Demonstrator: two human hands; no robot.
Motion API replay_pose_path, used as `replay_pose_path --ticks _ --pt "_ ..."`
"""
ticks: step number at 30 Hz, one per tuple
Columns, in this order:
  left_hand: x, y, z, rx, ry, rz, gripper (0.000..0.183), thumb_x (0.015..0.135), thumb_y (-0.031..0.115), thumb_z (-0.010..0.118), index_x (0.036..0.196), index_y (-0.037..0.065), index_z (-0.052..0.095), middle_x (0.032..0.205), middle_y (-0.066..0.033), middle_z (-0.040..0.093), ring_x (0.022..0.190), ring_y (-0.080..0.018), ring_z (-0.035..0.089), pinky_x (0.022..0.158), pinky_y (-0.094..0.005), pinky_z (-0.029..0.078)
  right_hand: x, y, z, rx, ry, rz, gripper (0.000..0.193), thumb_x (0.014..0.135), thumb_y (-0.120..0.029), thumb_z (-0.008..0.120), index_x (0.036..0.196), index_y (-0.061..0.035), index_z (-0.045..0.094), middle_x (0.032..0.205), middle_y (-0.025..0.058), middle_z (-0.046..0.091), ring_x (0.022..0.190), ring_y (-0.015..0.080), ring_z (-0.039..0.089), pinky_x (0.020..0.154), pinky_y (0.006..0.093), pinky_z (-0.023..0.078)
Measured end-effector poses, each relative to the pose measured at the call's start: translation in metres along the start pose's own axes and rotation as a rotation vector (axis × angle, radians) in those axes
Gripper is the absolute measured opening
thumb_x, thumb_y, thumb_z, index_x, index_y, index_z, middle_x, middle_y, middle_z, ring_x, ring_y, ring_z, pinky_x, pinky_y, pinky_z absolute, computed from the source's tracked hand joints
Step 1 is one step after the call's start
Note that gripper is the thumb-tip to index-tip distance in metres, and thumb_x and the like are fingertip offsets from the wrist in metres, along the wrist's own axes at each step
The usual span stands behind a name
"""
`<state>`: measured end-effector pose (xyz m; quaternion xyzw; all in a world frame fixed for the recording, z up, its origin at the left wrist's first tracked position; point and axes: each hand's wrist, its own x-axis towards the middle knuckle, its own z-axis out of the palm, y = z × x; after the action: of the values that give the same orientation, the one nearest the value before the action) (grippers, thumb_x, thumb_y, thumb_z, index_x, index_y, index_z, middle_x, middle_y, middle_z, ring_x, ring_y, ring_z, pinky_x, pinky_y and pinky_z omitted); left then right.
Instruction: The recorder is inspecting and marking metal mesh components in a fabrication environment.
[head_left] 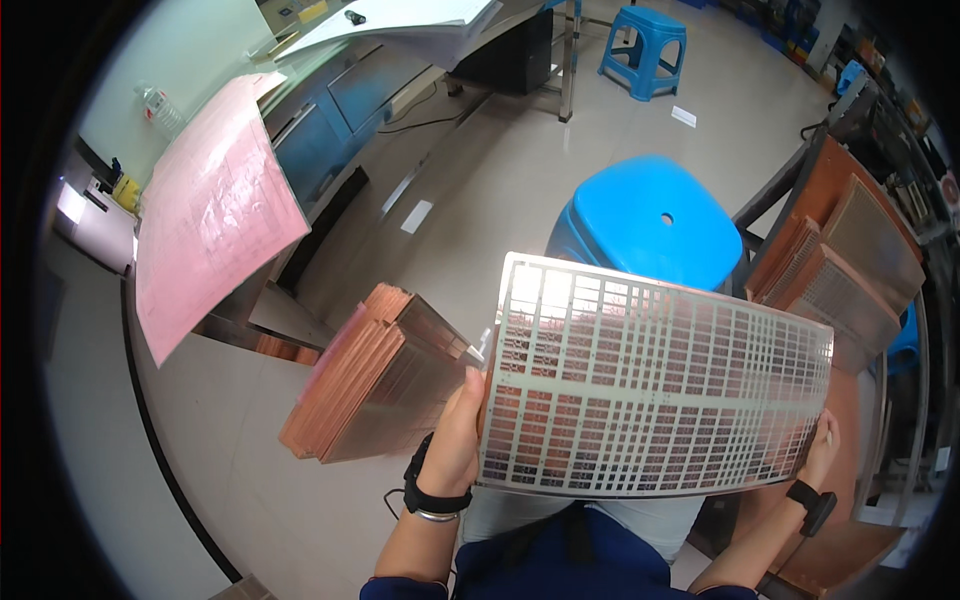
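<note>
A large rectangular circuit board panel (pixel 655 390) is held up in front of my body, tilted with its face toward me. Its shiny copper-coloured surface carries a pale grid of small rectangles. My left hand (pixel 460 420) grips the panel's left edge, thumb along the near side. At the opposite short edge, my right hand (pixel 820 450) is closed on the lower part. The fingers behind the panel are hidden on both sides. Left of my left hand stands a thick stack of copper-edged panels (pixel 370 385), leaning at an angle.
A blue plastic stool (pixel 655 215) stands just beyond the panel, a second blue stool (pixel 645 55) farther off. At right, more panels (pixel 840 290) lean on a brown rack board (pixel 815 190). A pink sheet (pixel 215 210) overhangs the bench at left, near a plastic bottle (pixel 160 108).
</note>
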<state>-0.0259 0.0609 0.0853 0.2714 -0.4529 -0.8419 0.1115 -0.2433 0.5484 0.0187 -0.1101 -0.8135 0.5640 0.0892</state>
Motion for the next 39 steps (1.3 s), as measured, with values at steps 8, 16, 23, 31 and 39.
replay_pose_path --ticks 8,16,23,31,39 --pt "0.001 -0.001 0.002 -0.094 0.056 -0.079 0.049 0.099 0.041 0.028 0.094 0.005 0.062 0.085 -0.0015 0.064 0.074 -0.0070 0.057 0.068 -0.0223 0.046 0.007 0.008 -0.006 -0.113 0.020 -0.095 0.028 0.094 -0.022 0.051 0.104 0.0028 0.059 0.097 0.0060 0.061 0.089 0.0132 0.055 0.080 0.0267 0.044" --pt "-0.002 -0.008 -0.007 -0.075 0.095 -0.069 0.044 0.099 0.035 0.035 0.104 -0.001 0.059 0.092 -0.0057 0.063 0.079 -0.0086 0.057 0.072 -0.0228 0.046 -0.003 -0.016 -0.001 -0.075 -0.001 -0.117 0.031 0.094 -0.021 0.052 0.110 0.0046 0.058 0.102 0.0092 0.062 0.093 0.0153 0.056 0.085 0.0268 0.043" --pt "-0.011 0.000 -0.003 0.212 0.014 0.312 0.022 0.095 0.012 0.048 0.108 -0.003 0.054 0.096 -0.0042 0.061 0.084 -0.0070 0.054 0.078 -0.0223 0.043 -0.007 -0.044 -0.008 0.232 -0.051 -0.013 0.038 0.094 -0.021 0.047 0.123 0.0027 0.049 0.117 0.0121 0.056 0.106 0.0183 0.054 0.091 0.0304 0.042" --pt "-0.007 0.025 0.003 0.675 -0.255 1.089 0.018 0.083 0.017 0.064 0.084 -0.001 0.063 0.079 -0.0076 0.062 0.080 -0.0178 0.057 0.072 -0.0264 0.046 -0.004 -0.080 -0.002 0.861 -0.258 -0.263 0.051 0.092 -0.026 0.045 0.135 -0.0028 0.032 0.129 0.0102 0.047 0.117 0.0215 0.046 0.097 0.0348 0.039" --pt "-0.001 0.012 0.016 1.074 -0.155 0.921 0.026 0.068 0.001 0.071 0.094 0.007 0.070 0.104 -0.0071 0.065 0.109 -0.0293 0.056 0.089 -0.0376 0.047 -0.059 -0.075 0.053 1.174 -0.421 -0.139 0.051 0.092 -0.028 0.045 0.135 -0.0028 0.032 0.129 0.0103 0.047 0.117 0.0218 0.046 0.097 0.0349 0.039"
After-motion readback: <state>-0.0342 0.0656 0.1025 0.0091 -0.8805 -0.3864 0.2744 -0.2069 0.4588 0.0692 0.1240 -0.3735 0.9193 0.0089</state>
